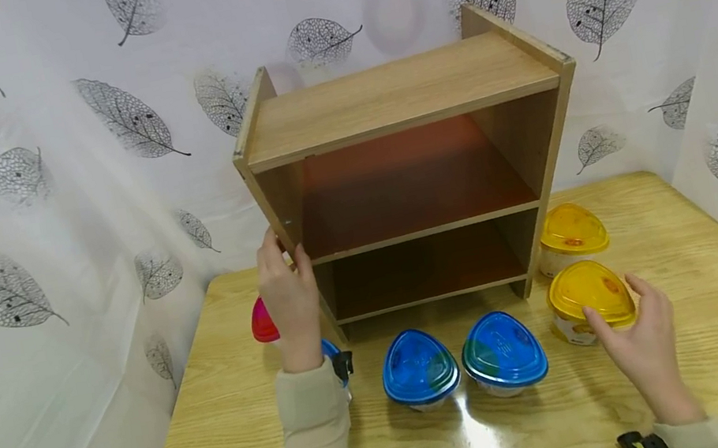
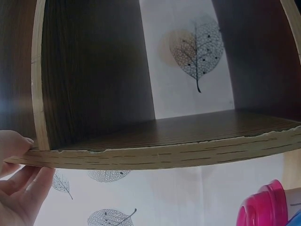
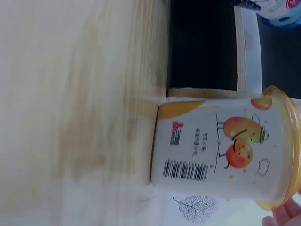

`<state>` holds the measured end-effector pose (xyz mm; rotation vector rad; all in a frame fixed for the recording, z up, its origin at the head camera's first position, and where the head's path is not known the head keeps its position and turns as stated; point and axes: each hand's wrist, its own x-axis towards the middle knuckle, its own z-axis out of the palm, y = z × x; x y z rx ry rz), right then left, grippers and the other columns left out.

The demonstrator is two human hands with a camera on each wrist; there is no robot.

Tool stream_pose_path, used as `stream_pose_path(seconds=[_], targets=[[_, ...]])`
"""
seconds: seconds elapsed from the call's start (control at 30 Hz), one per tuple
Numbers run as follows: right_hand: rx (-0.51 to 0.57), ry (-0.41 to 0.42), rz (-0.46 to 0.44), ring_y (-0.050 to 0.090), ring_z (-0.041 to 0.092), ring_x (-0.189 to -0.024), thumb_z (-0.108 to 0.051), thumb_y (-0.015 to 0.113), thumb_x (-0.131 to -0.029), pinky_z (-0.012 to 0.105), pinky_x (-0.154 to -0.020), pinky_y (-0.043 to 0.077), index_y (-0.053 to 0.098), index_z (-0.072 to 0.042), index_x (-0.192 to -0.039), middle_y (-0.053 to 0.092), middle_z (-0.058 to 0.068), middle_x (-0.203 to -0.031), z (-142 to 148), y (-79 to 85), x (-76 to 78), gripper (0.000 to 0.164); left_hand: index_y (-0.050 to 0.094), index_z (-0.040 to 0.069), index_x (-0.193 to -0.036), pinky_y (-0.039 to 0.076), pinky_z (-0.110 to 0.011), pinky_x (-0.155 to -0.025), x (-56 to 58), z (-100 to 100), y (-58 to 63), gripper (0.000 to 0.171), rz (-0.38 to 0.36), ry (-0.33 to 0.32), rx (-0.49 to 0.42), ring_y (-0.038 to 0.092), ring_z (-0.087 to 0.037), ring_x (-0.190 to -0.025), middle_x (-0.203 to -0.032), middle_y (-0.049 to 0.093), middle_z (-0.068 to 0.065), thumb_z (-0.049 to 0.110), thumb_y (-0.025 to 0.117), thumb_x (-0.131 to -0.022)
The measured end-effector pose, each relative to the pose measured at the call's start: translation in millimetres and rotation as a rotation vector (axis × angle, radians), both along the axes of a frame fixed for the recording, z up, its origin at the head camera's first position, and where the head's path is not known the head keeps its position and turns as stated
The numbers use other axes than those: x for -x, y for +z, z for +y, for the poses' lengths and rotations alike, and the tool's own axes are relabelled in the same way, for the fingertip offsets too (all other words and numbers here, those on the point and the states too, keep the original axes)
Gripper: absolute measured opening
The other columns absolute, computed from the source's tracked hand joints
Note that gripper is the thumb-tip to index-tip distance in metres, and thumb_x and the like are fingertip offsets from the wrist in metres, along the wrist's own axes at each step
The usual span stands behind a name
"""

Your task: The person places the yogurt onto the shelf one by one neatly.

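Observation:
A small wooden shelf unit (image 1: pixel 402 100) with two compartments stands on the table. My left hand (image 1: pixel 289 300) grips the front edge of its left side panel, and in the left wrist view the thumb and fingers (image 2: pixel 40 186) pinch that edge from both sides. Down at the right, my right hand (image 1: pixel 648 349) holds the nearer yellow-lidded tub (image 1: pixel 591 295) by the lid, thumb at the front left and fingers at the right. That tub stands on the table, its white wall (image 3: pixel 211 146) showing printed fruit and a barcode.
Another yellow-lidded tub (image 1: pixel 570 235) stands behind, beside the shelf's right side. Two blue-lidded tubs (image 1: pixel 420 365) sit before the shelf. A pink-lidded tub (image 1: pixel 263 322) and a further blue lid (image 1: pixel 330 347) are partly hidden by the left arm. Leaf-patterned curtain (image 1: pixel 78 225) surrounds the table.

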<state>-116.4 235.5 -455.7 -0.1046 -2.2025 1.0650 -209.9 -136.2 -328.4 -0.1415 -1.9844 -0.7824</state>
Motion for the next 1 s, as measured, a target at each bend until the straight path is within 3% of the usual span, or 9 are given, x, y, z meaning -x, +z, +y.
stream_pose_path(seconds=[0.2,0.5,0.67,0.87,1.0], targets=[[0.016,-0.073,-0.006,0.033,0.039,-0.098,-0.001,0.072,-0.067,0.047,-0.077,0.026,0.038,0.015,-0.115,0.039,0.030,-0.108,-4.2,-1.2,0.1,0.061,0.048,-0.008,-0.114,0.051,-0.039,-0.066,-0.6,0.7,1.1,0.037,0.001,-0.003,-0.001,0.058,-0.031,-0.085,-0.099,0.056,-0.022,0.002,0.061,-0.081],[0.023,-0.082,-0.023,0.034,0.040,-0.098,0.000,0.071,-0.067,0.049,-0.078,0.026,0.039,0.016,-0.112,0.039,0.030,-0.106,-5.1,-1.5,1.5,0.057,0.048,-0.008,-0.115,0.052,-0.038,-0.065,-0.7,0.3,0.5,0.037,-0.009,-0.001,-0.002,0.059,-0.031,-0.085,-0.099,0.056,-0.022,0.002,0.061,-0.081],[0.058,-0.079,-0.065,0.037,0.040,-0.101,-0.001,0.071,-0.069,0.050,-0.082,0.029,0.041,0.015,-0.115,0.042,0.030,-0.109,-2.1,2.7,3.0,0.057,0.048,-0.008,-0.116,0.052,-0.038,-0.064,-0.8,-0.2,0.6,0.037,-0.010,-0.009,-0.005,0.058,-0.030,-0.084,-0.099,0.056,-0.022,0.003,0.060,-0.082],[0.138,-0.038,-0.124,0.038,0.042,-0.110,-0.006,0.068,-0.074,0.049,-0.096,0.027,0.040,0.012,-0.122,0.043,0.029,-0.118,4.4,4.5,3.1,0.058,0.048,-0.008,-0.115,0.052,-0.038,-0.063,-0.7,-0.2,0.7,0.037,-0.001,-0.011,-0.003,0.058,-0.031,-0.084,-0.098,0.056,-0.023,0.002,0.060,-0.082],[0.153,0.003,-0.126,0.032,0.035,-0.121,-0.010,0.065,-0.078,0.042,-0.103,0.019,0.037,0.006,-0.128,0.040,0.026,-0.125,16.9,-13.7,8.5,0.059,0.048,-0.008,-0.115,0.052,-0.038,-0.063,-1.1,0.0,0.6,0.036,0.003,-0.011,0.001,0.058,-0.031,-0.084,-0.097,0.056,-0.023,0.002,0.060,-0.082]])
